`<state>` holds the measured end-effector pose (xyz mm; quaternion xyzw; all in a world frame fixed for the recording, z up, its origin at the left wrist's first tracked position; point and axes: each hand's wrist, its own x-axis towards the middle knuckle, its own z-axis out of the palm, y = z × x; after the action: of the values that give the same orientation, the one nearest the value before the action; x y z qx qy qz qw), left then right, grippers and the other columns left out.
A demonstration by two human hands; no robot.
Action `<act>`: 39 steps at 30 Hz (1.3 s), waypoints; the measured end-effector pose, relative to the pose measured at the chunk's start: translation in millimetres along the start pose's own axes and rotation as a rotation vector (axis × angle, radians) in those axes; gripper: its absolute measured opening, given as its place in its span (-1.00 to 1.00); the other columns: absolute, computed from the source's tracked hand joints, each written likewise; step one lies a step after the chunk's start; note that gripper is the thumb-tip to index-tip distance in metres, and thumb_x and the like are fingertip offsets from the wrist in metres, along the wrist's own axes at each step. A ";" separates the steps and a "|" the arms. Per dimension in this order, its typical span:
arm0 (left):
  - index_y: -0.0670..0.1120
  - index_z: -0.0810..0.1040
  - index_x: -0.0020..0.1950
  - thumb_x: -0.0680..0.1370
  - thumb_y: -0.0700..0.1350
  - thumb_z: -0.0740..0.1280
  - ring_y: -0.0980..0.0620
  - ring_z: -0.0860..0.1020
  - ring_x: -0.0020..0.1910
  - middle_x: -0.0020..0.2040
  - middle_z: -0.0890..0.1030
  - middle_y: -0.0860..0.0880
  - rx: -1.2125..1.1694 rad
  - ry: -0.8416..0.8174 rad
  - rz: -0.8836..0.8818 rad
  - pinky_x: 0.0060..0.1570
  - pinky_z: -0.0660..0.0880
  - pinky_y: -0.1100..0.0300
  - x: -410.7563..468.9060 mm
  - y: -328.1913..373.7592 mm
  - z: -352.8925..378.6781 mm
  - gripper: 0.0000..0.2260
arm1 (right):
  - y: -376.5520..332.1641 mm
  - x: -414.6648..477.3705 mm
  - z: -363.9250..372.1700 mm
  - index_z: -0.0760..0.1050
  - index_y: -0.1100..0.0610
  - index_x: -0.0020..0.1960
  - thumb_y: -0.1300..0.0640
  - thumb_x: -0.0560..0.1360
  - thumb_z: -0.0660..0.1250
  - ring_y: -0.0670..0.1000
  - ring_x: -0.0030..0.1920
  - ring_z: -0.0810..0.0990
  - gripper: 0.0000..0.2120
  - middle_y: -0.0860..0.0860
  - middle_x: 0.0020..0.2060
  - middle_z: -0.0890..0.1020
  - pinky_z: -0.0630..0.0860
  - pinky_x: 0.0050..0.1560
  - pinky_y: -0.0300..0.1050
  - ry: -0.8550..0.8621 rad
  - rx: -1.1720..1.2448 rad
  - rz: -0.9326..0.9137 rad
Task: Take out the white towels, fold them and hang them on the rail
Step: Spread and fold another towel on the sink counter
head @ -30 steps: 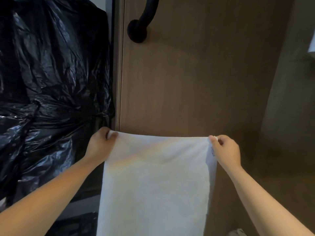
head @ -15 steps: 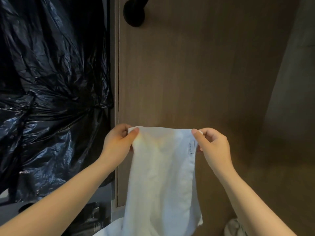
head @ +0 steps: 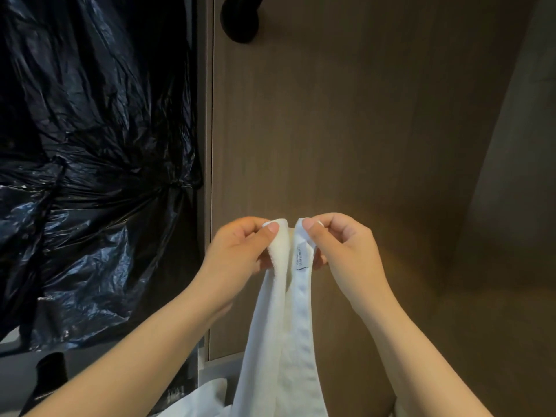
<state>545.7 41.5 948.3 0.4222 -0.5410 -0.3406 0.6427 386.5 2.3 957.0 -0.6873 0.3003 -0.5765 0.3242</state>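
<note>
The white towel (head: 282, 341) hangs in the air in front of the brown wooden panel (head: 361, 115), held up by two hands. The left hand (head: 240, 251) pinches one top corner between thumb and finger. The right hand (head: 343, 245) pinches the other top corner the same way, just above a small label (head: 301, 258). The two corners are very close, almost touching, so the towel hangs down in two long halves. This looks like the fold in half. To do it well, the corners should meet right on top of each other, and the side edges should line up all the way down. Then one hand can hold both corners while the other smooths the cloth flat. A black bar (head: 240, 22) sits at the top of the panel; it may be the rail. A shiny black plastic bag (head: 90, 145) fills the left side, and more white cloth (head: 210, 398) lies low down.
</note>
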 end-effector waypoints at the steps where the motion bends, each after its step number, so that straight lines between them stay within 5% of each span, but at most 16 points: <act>1: -0.13 0.65 -0.03 0.60 -0.11 0.29 0.03 0.66 -0.18 -0.16 0.70 -0.08 -0.025 -0.022 -0.012 -0.20 0.57 0.26 -2.8 0.3 0.2 -0.84 | -0.7 -2.6 1.2 0.60 0.13 -0.09 0.09 0.54 0.38 -0.01 -0.37 0.61 -0.89 0.04 -0.34 0.63 0.51 -0.40 -0.31 -0.017 0.006 0.001; 5: -0.12 0.65 -0.02 0.60 -0.11 0.29 -0.04 0.69 -0.11 -0.11 0.71 -0.11 -0.042 -0.079 -0.020 -0.08 0.62 0.17 -13.6 -0.6 0.0 -0.84 | -2.6 -12.8 2.0 0.52 0.00 0.04 0.11 0.54 0.39 0.07 -0.35 0.61 -0.90 0.14 -0.36 0.59 0.52 -0.41 -0.29 -0.048 0.008 -0.013; 15: -0.13 0.66 0.03 0.53 -0.06 0.34 0.09 0.68 -0.19 -0.14 0.71 -0.05 -0.033 -0.192 -0.034 -0.21 0.56 0.32 -33.9 -1.5 -13.8 -0.81 | -11.8 -20.9 -16.3 0.64 0.06 -0.02 0.20 0.59 0.30 0.07 -0.19 0.67 -0.85 -0.02 -0.16 0.69 0.56 -0.33 -0.27 -0.371 0.047 -0.024; 29: -0.07 0.70 0.00 0.45 0.02 0.36 -0.22 0.64 -0.02 -0.03 0.69 -0.18 -0.017 -0.179 0.000 0.08 0.58 -0.06 -41.9 6.0 -23.8 -0.76 | -13.1 -20.1 -31.9 0.63 0.07 0.17 0.15 0.51 0.38 0.14 0.04 0.69 -0.76 0.11 0.02 0.70 0.62 -0.06 -0.15 -0.654 0.177 0.036; 33: -0.05 0.70 -0.01 0.47 0.01 0.37 -0.41 0.57 -0.02 -0.05 0.68 -0.24 0.039 -0.163 -0.009 0.12 0.49 -0.28 -43.4 9.5 -23.0 -0.79 | -13.5 -20.5 -23.9 0.66 0.16 0.07 0.23 0.47 0.40 0.11 -0.16 0.71 -0.82 0.20 -0.13 0.71 0.63 -0.14 -0.19 -0.597 0.210 0.064; 39: -0.02 0.72 -0.05 0.37 0.08 0.43 -0.30 0.62 0.00 -0.07 0.70 -0.16 0.052 -0.147 -0.017 0.09 0.58 -0.16 -43.7 9.6 -22.2 -0.75 | -17.3 -22.7 -10.7 0.66 0.08 -0.17 -0.03 0.36 0.47 -0.06 -0.48 0.55 -0.82 0.08 -0.43 0.62 0.50 -0.41 -0.31 -0.411 -0.014 0.007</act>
<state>559.4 88.4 937.9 0.4170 -0.5918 -0.3619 0.5873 373.1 29.5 958.4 -0.7917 0.2340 -0.4208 0.3760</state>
